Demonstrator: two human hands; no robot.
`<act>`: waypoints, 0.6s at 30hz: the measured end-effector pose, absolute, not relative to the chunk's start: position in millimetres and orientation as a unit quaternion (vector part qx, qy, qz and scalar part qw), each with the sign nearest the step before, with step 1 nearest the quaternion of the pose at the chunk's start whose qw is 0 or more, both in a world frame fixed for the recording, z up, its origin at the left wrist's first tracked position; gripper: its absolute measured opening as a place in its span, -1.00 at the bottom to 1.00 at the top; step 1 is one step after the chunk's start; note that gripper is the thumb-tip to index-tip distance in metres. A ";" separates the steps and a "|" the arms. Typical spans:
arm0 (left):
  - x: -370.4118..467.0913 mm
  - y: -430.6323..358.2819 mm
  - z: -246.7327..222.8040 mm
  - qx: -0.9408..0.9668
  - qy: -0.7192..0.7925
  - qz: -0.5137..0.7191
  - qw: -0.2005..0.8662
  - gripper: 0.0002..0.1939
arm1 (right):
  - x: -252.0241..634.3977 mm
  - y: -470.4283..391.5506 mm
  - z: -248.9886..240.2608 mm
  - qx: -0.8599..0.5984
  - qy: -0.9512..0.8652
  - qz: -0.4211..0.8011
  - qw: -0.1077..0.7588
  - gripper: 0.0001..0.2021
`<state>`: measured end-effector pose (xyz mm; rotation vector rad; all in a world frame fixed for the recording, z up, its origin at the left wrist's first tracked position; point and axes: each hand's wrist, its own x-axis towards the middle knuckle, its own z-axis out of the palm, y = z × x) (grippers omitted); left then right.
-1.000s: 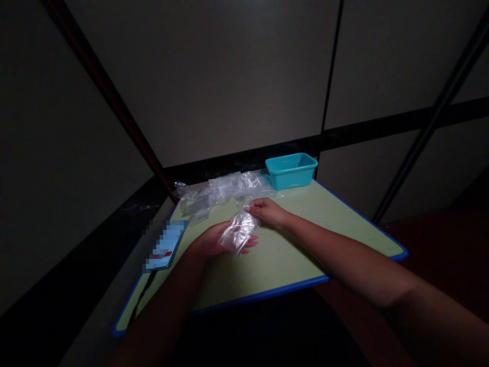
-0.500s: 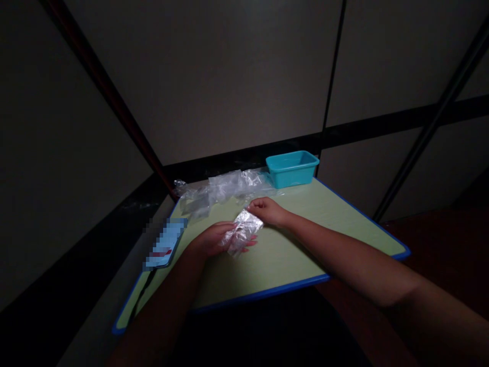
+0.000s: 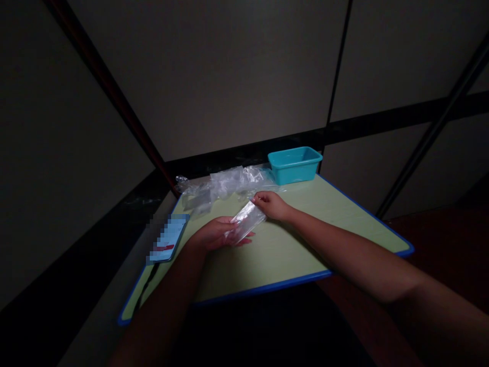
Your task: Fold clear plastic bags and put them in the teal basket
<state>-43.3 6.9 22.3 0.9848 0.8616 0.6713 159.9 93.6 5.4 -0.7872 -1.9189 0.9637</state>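
Note:
Between my two hands, above the middle of the pale green table (image 3: 290, 244), stretches a clear plastic bag (image 3: 249, 219), pulled fairly smooth and shiny. My left hand (image 3: 217, 235) grips its lower left end, thumb on top and fingers beneath, the fingertips showing past the plastic. The upper right end is pinched by my right hand (image 3: 270, 205), with the fingers curled in. Whether anything is inside the bag I cannot tell.
Several crumpled clear plastic bags (image 3: 227, 184) lie along the table's back edge. Beside them at the back right stands a turquoise bin (image 3: 296, 173). A phone (image 3: 170, 239), partly blurred out, rests at the left edge with a dark strap (image 3: 151, 278) below it. Wall panels rise behind.
The bag was crumpled and bunched; now it is drawn out longer and flatter between my hands. My right hand has shifted slightly up and right. The whole view has moved slightly.

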 end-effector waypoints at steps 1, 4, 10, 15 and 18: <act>-43.3 7.5 22.7 0.445 0.397 0.313 0.739 -0.68 | 160.1 94.7 4.6 -0.321 -0.763 0.376 0.416 -0.63; -41.9 9.4 23.8 0.424 0.427 0.339 0.723 -0.76 | 160.7 97.9 1.3 -0.347 -0.762 0.349 0.421 -0.66; -38.1 12.0 26.2 0.377 0.499 0.400 0.670 -0.86 | 161.0 100.1 0.4 -0.401 -0.762 0.296 0.414 -0.72; -39.2 14.1 25.6 0.365 0.543 0.431 0.622 -0.97 | 160.1 93.3 5.3 -0.440 -0.744 0.331 0.379 -0.79; -39.7 15.8 22.5 0.386 0.568 0.431 0.586 -0.93 | 159.7 90.4 5.1 -0.440 -0.732 0.377 0.357 -0.83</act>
